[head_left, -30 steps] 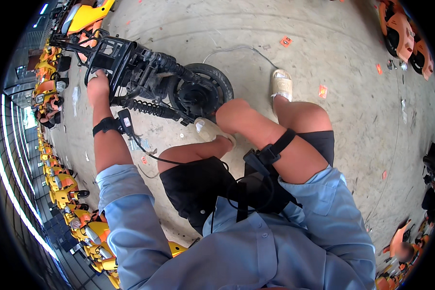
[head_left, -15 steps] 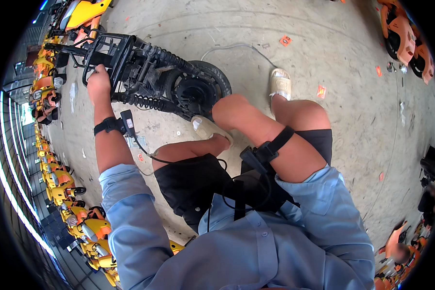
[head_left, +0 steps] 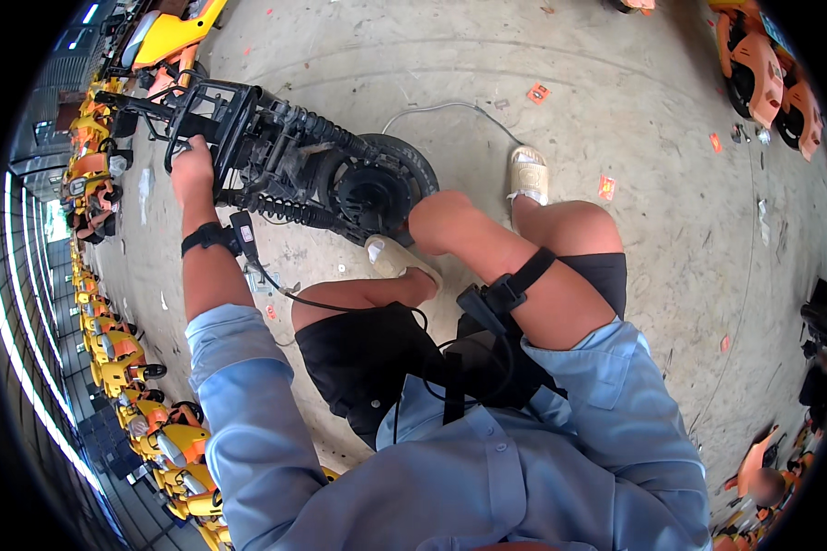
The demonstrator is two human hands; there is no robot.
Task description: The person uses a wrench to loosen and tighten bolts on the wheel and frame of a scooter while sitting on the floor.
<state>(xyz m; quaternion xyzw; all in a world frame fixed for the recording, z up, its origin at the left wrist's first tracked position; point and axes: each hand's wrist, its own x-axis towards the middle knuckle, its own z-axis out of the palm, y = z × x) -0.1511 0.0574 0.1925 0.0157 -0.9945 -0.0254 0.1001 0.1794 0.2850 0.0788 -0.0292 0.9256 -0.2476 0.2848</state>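
A stripped black scooter frame (head_left: 234,110) with bare tubes stretches away to the far left. My left hand (head_left: 193,170) is wrapped round a black tube of this frame. Two black coil-spring shock absorbers (head_left: 289,209) run from the frame to the rear wheel (head_left: 412,158), which has a dark hub and a dusty tyre. Against the near right side of that wheel is my right hand (head_left: 441,222), seen from the back. Its fingers are hidden, so whether it grips anything does not show.
A grey cable (head_left: 450,105) curls over the concrete floor from the wheel toward my right sandal (head_left: 529,174). My left sandal (head_left: 390,257) is close beside the wheel. Rows of yellow scooters (head_left: 110,372) line the left; orange ones (head_left: 753,78) stand far right. Small orange wrappers (head_left: 606,187) litter the floor.
The view has shifted slightly, so the frame and wheel appear a little lower. My left hand keeps its hold on the tube, and my right hand stays by the wheel.
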